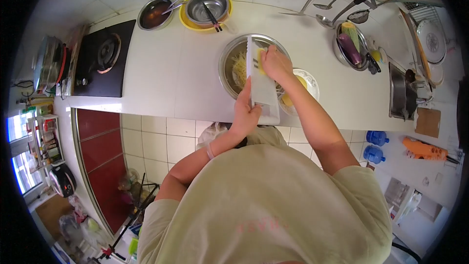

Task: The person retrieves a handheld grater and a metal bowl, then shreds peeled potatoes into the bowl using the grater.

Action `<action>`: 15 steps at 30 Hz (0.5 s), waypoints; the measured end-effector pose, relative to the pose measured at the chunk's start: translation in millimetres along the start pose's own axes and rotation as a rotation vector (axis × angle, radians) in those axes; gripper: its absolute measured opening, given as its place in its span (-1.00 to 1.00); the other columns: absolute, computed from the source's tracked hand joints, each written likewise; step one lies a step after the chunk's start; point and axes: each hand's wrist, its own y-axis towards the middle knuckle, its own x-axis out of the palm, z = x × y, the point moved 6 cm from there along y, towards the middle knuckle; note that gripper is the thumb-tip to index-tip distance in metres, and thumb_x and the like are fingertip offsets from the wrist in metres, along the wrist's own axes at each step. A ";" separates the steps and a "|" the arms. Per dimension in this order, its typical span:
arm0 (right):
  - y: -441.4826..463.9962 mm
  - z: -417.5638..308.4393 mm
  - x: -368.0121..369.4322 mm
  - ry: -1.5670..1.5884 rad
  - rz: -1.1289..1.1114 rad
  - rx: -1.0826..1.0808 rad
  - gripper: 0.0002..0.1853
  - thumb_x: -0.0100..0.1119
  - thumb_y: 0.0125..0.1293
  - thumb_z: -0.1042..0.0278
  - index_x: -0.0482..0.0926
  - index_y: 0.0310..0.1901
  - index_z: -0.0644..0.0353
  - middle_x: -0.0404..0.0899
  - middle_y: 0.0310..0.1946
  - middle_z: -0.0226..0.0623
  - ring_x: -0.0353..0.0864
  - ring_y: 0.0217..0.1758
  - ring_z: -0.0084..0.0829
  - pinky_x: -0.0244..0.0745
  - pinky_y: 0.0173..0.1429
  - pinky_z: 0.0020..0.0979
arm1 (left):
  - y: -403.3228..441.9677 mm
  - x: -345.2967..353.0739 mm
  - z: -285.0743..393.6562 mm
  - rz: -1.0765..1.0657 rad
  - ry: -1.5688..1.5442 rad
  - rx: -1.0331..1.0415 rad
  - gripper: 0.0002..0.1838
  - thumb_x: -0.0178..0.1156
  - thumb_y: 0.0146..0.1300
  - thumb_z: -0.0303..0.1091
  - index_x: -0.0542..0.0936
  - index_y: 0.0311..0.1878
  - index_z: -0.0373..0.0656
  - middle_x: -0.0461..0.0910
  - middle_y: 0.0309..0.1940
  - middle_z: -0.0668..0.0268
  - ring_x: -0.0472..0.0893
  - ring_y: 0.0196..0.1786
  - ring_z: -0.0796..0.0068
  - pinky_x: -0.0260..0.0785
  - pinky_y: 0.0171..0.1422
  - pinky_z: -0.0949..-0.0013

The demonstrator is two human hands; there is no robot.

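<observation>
My left hand point(246, 113) is closed round the lower part of a white grater point(264, 91), which leans over a metal bowl point(223, 77). Pressed to the grater's upper face by my right hand point(277, 63) is a yellow piece that looks like peeled potato point(261, 60); my fingers cover most of it. Pale yellow shreds point(239, 70) lie in the bowl beneath. Beside the bowl, partly under my right forearm, a patterned white plate point(314, 86) carries more yellow peeled pieces point(287, 100).
Behind are a bowl of brown liquid point(155, 13) and a metal bowl in a yellow basin point(182, 18) with chopsticks point(212, 15). A black stove point(104, 57) is at left. At right stand a bowl with an eggplant point(349, 49) and corn point(350, 32), and a sink point(399, 93).
</observation>
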 end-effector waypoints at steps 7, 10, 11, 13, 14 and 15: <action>-27.3 10.3 -20.8 0.037 0.022 0.074 -0.52 -0.21 0.42 -0.01 0.34 0.01 0.33 0.64 -0.28 0.14 0.64 -0.16 0.12 0.49 -0.05 0.04 | -1.3 6.5 2.7 -0.031 -0.065 -0.083 -0.12 0.00 0.03 -0.80 0.04 0.50 -0.25 0.37 0.30 0.22 0.38 0.28 0.52 0.21 0.34 0.46; -33.8 8.8 -15.2 0.075 -0.001 0.072 -0.53 -0.22 0.42 -0.01 0.31 0.02 0.31 0.64 -0.28 0.13 0.63 -0.16 0.13 0.49 -0.05 0.04 | 0.7 5.2 0.4 -0.024 -0.062 -0.096 -0.11 0.05 0.07 -0.82 0.04 0.51 -0.21 0.38 0.29 0.25 0.37 0.29 0.53 0.21 0.36 0.43; -33.9 10.0 -12.1 0.084 0.012 0.070 -0.54 -0.23 0.42 -0.01 0.30 0.02 0.30 0.64 -0.29 0.13 0.63 -0.17 0.13 0.48 -0.06 0.05 | 0.8 5.6 -0.9 -0.024 -0.076 -0.092 -0.12 0.06 0.07 -0.82 0.04 0.51 -0.21 0.38 0.29 0.24 0.37 0.29 0.53 0.21 0.36 0.44; -31.7 10.9 -5.6 0.067 0.019 0.080 -0.55 -0.23 0.41 0.01 0.31 0.01 0.30 0.64 -0.30 0.13 0.63 -0.17 0.13 0.49 -0.06 0.05 | 1.8 7.3 0.2 -0.020 -0.081 -0.085 -0.14 0.00 0.06 -0.80 0.03 0.50 -0.27 0.36 0.30 0.21 0.38 0.29 0.51 0.22 0.34 0.46; -29.5 10.4 -2.9 0.049 0.025 0.087 -0.56 -0.23 0.41 0.02 0.32 0.00 0.30 0.64 -0.30 0.13 0.63 -0.17 0.14 0.49 -0.06 0.05 | 2.5 6.9 1.3 -0.013 -0.086 -0.076 -0.16 -0.06 0.05 -0.77 0.01 0.49 -0.33 0.34 0.30 0.17 0.38 0.28 0.49 0.23 0.31 0.47; -27.5 7.5 -2.6 0.049 0.022 0.087 -0.56 -0.23 0.41 0.02 0.32 0.00 0.30 0.64 -0.30 0.13 0.63 -0.17 0.14 0.49 -0.06 0.05 | 3.1 6.7 2.0 -0.012 -0.087 -0.078 -0.16 -0.06 0.05 -0.77 0.01 0.49 -0.33 0.34 0.30 0.17 0.38 0.28 0.49 0.23 0.31 0.47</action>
